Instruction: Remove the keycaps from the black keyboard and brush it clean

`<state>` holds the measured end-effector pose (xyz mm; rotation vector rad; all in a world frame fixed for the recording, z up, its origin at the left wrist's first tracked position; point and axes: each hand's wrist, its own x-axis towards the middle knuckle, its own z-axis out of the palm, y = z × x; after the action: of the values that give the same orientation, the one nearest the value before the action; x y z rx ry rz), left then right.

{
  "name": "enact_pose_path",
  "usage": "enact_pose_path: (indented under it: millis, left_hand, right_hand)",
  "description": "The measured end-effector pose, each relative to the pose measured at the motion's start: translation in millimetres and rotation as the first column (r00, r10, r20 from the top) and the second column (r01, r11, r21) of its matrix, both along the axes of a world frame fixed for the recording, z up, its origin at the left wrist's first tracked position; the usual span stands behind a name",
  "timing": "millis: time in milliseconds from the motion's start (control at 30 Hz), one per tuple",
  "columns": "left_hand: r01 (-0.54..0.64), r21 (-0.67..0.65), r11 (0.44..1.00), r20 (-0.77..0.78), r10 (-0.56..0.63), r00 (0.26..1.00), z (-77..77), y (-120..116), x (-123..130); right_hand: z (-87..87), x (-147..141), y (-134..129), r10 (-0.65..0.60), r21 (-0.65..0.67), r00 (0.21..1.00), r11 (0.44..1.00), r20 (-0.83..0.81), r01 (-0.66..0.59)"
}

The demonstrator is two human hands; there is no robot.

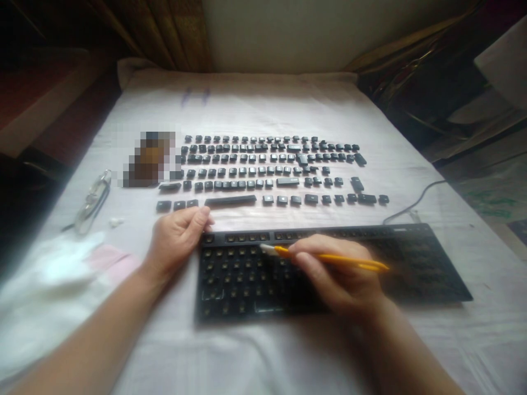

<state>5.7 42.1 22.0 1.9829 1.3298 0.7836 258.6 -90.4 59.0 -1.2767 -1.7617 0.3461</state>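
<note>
A black keyboard (234,274) with its keycaps off lies on the cloth in front of me, its bare key sockets showing at the left. My left hand (178,230) is closed at its upper left corner, steadying the edge between thumb and fingers. In my right hand (340,269) is a slim yellow brush (329,258), pinched like a pen. Its whitish tip points left and touches or hovers just over the upper rows of sockets; blur hides which. Beyond the keyboard, loose black keycaps (287,181) are laid out in rows, with the long space bar (230,201) in the nearest row.
White cloth covers the table (263,109). At left lie a coiled clear-and-dark cable (93,203), a small white scrap (116,222) and a crumpled white cloth (45,291). A blurred-out brownish item (148,159) stands beside the keycaps. The keyboard's cord (415,200) runs off right.
</note>
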Motion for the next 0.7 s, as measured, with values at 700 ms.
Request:
enact_pose_path:
  millis: [700]
  left_hand:
    - [0.007,0.006,1.0,0.013,-0.007,1.0,-2.0,1.0,-1.5]
  right_hand:
    - [-0.7,-2.4,0.8,0.009,0.016,0.998,1.0,0.062,-0.01]
